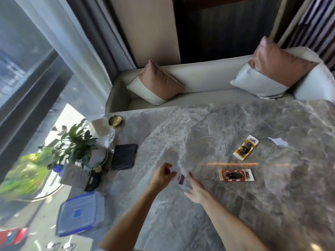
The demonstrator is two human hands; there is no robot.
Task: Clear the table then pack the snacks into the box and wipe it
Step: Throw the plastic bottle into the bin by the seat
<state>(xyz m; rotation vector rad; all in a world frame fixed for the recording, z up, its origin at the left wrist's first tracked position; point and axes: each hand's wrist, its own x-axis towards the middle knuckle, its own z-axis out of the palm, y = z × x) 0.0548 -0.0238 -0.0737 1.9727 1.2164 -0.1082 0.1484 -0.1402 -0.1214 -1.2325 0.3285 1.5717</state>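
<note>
The left hand (163, 175) has its grip pinched on a small packet (181, 178), too blurred to read, over the grey marble surface (235, 214). The right hand (194, 190) is just beside it, fingers spread and grip apart; I cannot tell whether it touches the packet. A red snack (235, 175) and a yellow snack (245, 147) lie flat to the right. The blue-rimmed box (81, 212) sits near the left edge.
</note>
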